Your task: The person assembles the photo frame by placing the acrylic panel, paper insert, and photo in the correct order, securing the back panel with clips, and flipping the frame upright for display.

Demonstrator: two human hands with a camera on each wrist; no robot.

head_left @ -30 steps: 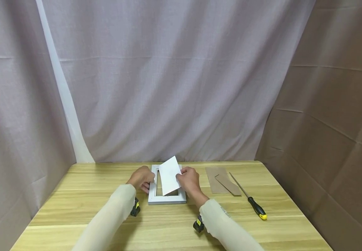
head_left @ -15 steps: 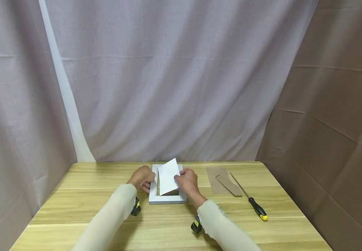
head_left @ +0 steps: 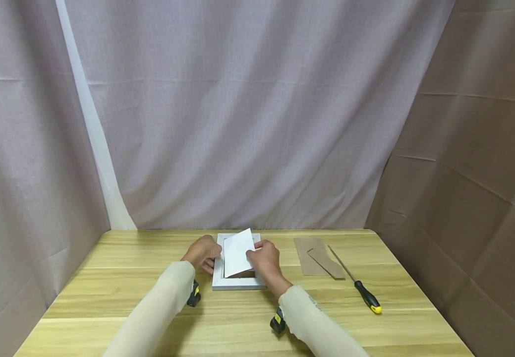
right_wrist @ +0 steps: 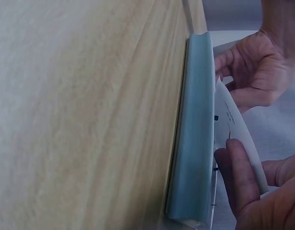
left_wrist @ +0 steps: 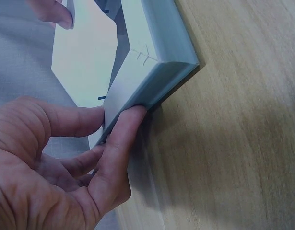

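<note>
Card on frame — boards, screwdriver to the right

Head view high and forward over the table, wrist views close, level, sharing the frame.

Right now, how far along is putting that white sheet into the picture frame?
Done: the frame lies face down on the table with its back open; the brown backing board and screwdriver sit to its right. In hand: the right hand holds the white sheet tilted over the opening while the left hand steadies the frame's edge. Left: the sheet is not flat yet, and the backing is off.
</note>
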